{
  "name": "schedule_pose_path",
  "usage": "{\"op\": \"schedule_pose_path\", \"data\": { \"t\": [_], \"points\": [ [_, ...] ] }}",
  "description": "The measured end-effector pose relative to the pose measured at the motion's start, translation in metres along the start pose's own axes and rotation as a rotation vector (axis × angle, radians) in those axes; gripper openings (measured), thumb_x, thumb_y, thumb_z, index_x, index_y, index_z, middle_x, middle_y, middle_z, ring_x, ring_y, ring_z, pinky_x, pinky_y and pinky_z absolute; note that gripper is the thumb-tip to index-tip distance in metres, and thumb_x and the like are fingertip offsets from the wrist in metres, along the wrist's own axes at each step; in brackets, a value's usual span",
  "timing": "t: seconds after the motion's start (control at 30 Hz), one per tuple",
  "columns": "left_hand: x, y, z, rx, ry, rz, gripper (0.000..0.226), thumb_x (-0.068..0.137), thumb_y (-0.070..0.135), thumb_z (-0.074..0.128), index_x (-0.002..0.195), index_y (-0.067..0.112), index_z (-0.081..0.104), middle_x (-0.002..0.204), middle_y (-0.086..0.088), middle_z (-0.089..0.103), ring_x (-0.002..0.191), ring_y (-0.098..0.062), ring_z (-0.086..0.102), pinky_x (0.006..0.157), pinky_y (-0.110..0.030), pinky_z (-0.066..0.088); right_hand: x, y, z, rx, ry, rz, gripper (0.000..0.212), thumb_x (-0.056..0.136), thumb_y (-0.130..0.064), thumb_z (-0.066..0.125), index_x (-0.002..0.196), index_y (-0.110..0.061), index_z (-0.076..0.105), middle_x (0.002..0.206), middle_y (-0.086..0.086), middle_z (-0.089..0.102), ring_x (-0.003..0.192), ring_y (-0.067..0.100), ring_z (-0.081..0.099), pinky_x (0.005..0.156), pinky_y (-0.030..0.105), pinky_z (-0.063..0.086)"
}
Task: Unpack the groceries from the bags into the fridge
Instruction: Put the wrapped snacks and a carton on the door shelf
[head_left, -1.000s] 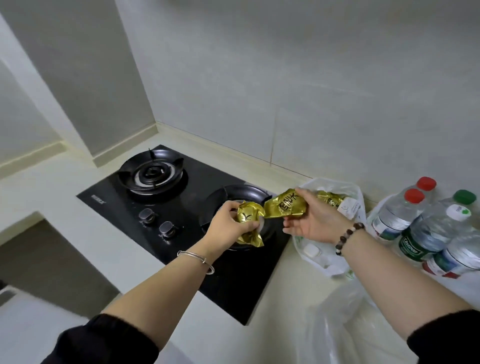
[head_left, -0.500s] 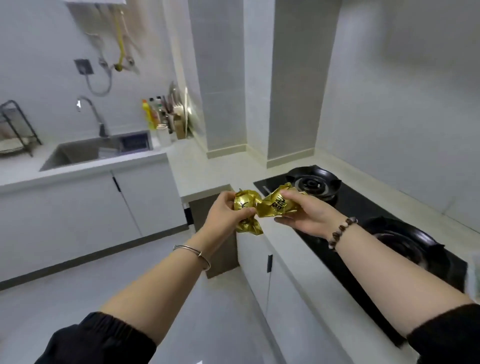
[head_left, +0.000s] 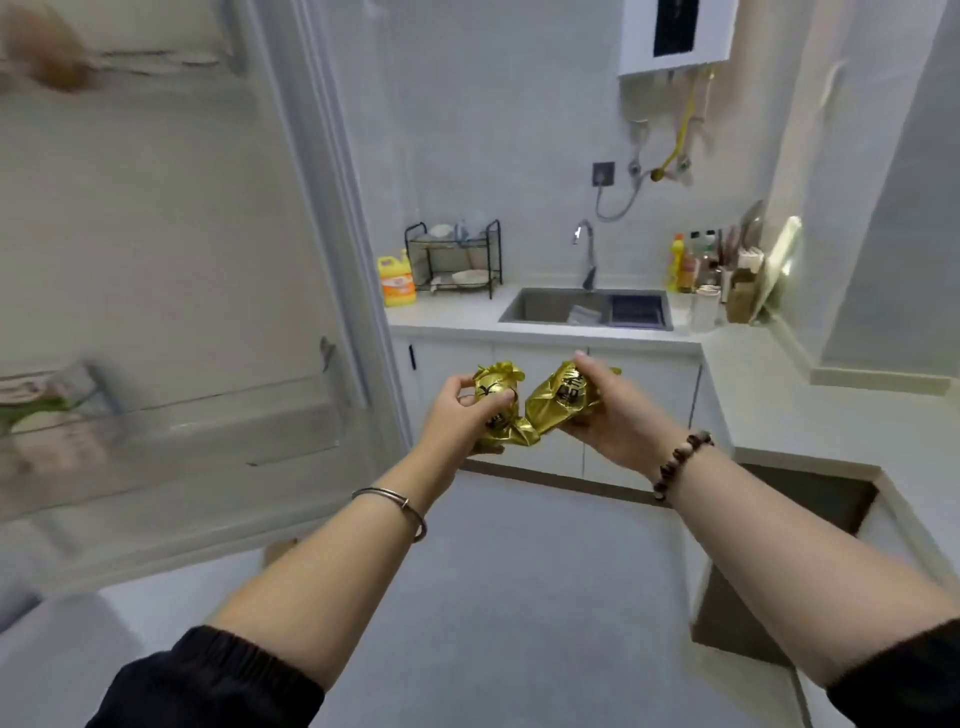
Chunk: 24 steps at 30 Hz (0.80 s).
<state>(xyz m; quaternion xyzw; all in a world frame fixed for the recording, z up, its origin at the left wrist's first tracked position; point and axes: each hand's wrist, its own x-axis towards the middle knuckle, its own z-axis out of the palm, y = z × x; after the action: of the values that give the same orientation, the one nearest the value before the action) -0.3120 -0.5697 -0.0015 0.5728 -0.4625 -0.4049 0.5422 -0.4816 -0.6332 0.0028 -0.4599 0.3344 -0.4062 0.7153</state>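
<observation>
The carrying step is in hand: a linked pair of gold foil packets (head_left: 556, 410) is held in mid-air above the floor (head_left: 519, 571), just right of the open fridge door (head_left: 156, 249) and short of the front edge of the sink surface (head_left: 457, 319). The left hand (head_left: 452, 415) has its grip closed round one packet, and the right hand (head_left: 618, 421) pinches the other between thumb and fingers. The next move probably calls for swinging both hands left and setting the packets into the lower door shelf (head_left: 223, 415), whose left end already holds something too blurred to name. The door's edge stands close beside the left hand. The floor ahead gives free room.
</observation>
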Motion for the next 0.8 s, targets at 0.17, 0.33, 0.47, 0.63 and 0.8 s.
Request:
{"op": "schedule_pose_path", "data": {
  "t": [0.17, 0.33, 0.47, 0.63, 0.8],
  "points": [
    [-0.014, 0.035, -0.072, 0.080, 0.170, 0.132, 0.042, 0.087, 0.026, 0.065, 0.125, 0.015, 0.049, 0.100, -0.001, 0.069, 0.080, -0.016, 0.070, 0.054, -0.026, 0.053, 0.028, -0.019, 0.081, 0.002, -0.304, -0.054, 0.033, 0.097, -0.037, 0.046, 0.089, -0.006, 0.055, 0.077, 0.010, 0.064, 0.081, 0.025, 0.063, 0.084, 0.040, 0.053],
    [-0.023, 0.076, -0.110, 0.120, 0.333, 0.289, 0.041, 0.086, 0.023, 0.067, 0.123, 0.017, 0.052, 0.104, -0.006, 0.068, 0.085, -0.020, 0.069, 0.056, -0.031, 0.054, 0.048, -0.041, 0.129, 0.036, -0.554, -0.103, 0.026, 0.091, -0.030, 0.053, 0.098, -0.005, 0.052, 0.085, 0.012, 0.061, 0.084, 0.024, 0.064, 0.085, 0.040, 0.054],
    [-0.027, 0.101, -0.132, 0.194, 0.434, 0.386, 0.050, 0.079, 0.031, 0.073, 0.124, 0.023, 0.052, 0.108, -0.006, 0.066, 0.097, -0.022, 0.066, 0.069, -0.029, 0.056, 0.056, -0.057, 0.155, 0.024, -0.659, -0.136, 0.023, 0.087, -0.021, 0.060, 0.101, -0.004, 0.053, 0.090, 0.015, 0.062, 0.088, 0.027, 0.065, 0.080, 0.040, 0.056],
    [-0.034, 0.114, -0.155, 0.319, 0.554, 0.440, 0.043, 0.082, 0.028, 0.071, 0.121, 0.033, 0.053, 0.107, 0.002, 0.060, 0.103, -0.016, 0.058, 0.081, -0.031, 0.056, 0.054, -0.068, 0.188, -0.125, -0.591, -0.266, 0.038, 0.084, -0.019, 0.064, 0.115, -0.001, 0.051, 0.107, 0.023, 0.063, 0.093, 0.031, 0.066, 0.075, 0.043, 0.057],
    [-0.050, 0.112, -0.192, 0.381, 0.613, 0.412, 0.049, 0.079, 0.023, 0.075, 0.124, 0.029, 0.056, 0.111, 0.003, 0.059, 0.104, -0.016, 0.059, 0.084, -0.033, 0.055, 0.050, -0.060, 0.219, -0.361, -0.460, -0.481, 0.034, 0.080, -0.023, 0.073, 0.107, -0.013, 0.055, 0.097, 0.008, 0.066, 0.083, 0.020, 0.068, 0.063, 0.034, 0.056]
  ]
}}
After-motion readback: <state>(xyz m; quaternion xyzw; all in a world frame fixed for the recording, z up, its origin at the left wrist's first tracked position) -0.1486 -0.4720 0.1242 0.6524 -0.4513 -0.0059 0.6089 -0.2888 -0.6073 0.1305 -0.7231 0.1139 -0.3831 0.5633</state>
